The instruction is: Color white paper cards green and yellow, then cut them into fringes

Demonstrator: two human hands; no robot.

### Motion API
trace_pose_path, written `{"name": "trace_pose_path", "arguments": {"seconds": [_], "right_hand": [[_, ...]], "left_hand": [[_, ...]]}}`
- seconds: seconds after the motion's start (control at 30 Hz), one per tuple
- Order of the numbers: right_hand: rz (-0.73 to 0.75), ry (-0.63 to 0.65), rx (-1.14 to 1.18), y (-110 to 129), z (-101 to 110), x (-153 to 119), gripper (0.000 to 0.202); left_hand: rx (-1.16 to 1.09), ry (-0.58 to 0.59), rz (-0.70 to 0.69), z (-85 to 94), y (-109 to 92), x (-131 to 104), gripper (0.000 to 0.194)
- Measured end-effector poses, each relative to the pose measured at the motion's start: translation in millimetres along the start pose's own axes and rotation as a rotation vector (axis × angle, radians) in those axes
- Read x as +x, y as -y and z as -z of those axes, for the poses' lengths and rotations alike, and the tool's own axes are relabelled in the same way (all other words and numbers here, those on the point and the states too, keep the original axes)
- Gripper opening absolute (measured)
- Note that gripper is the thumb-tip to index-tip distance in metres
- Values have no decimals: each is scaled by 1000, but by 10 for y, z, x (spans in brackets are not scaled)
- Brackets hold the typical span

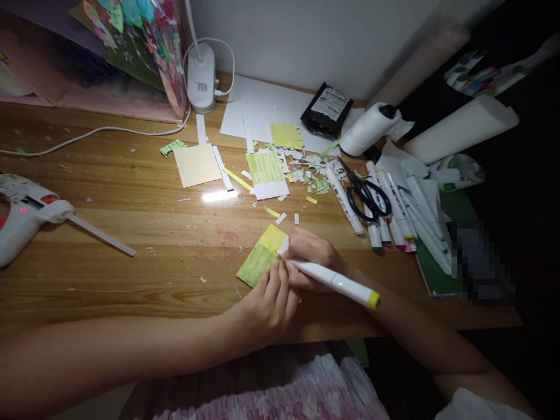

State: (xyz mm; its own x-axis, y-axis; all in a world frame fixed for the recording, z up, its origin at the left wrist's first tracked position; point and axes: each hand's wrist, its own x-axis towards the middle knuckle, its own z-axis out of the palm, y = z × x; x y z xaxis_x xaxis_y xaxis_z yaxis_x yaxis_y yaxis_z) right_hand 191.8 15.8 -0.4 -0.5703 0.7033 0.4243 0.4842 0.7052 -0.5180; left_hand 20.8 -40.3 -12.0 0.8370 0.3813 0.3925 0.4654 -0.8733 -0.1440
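Observation:
A white marker pen (pixel 335 282) with a yellow end is gripped in my right hand (pixel 312 254), its tip against a small piece of paper (pixel 258 264). That paper is part bright yellow, part green, with a white area partly hidden under my right hand. My left hand (pixel 271 297) presses the paper to the table, its fingers held together at the lower edge. Beyond my hands lie a green-streaked paper square (pixel 266 169), a fringed yellow-green piece (pixel 286 135) and a cream square (pixel 198 165).
Black-handled scissors (pixel 367 195) rest on several white markers (pixel 396 204) at the right. Small paper scraps (pixel 312 172) litter the wooden table (pixel 175 280). At the left lies a glue gun (pixel 30 213). A lamp base (pixel 201 79) and a black packet (pixel 326 109) stand near the wall.

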Motion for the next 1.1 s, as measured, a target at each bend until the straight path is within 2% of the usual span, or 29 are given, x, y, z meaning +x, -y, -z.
{"name": "trace_pose_path", "arguments": {"seconds": [0.1,0.3,0.43,0.57,0.67,0.7,0.77,0.83,0.9,1.0,1.1], "right_hand": [[-20,-34,-18,6,-9,2,16],[-66,-25,43,-3,-21,6,15],[-33,-8,43,-19,-24,3,15],[-127,-40,42,-6,-42,11,14],[-106,-42,77,7,-43,7,13],[-94,-70,88,6,-31,1,13],[-135,-212,115,-7,15,-17,13],[-257,-365,189,-31,78,-34,12],[-403,-421,327,-53,122,-43,14],[-530,-319,531,-59,109,-47,17],[-571,-177,591,-28,40,-66,15]], "left_hand": [[-10,-8,15,-8,-3,-7,27],[-10,-4,7,-21,-13,-17,27],[-1,-11,8,-21,-17,1,27],[9,0,11,-22,-9,3,27],[-1,10,-1,-14,-2,-14,26],[-5,22,5,-8,-4,-20,25],[-11,54,37,5,-11,-33,24],[-11,83,70,20,-23,-44,23],[-17,108,87,35,-30,-53,22],[-43,125,121,50,-23,-67,21],[-79,109,142,58,-10,-81,21]]}}
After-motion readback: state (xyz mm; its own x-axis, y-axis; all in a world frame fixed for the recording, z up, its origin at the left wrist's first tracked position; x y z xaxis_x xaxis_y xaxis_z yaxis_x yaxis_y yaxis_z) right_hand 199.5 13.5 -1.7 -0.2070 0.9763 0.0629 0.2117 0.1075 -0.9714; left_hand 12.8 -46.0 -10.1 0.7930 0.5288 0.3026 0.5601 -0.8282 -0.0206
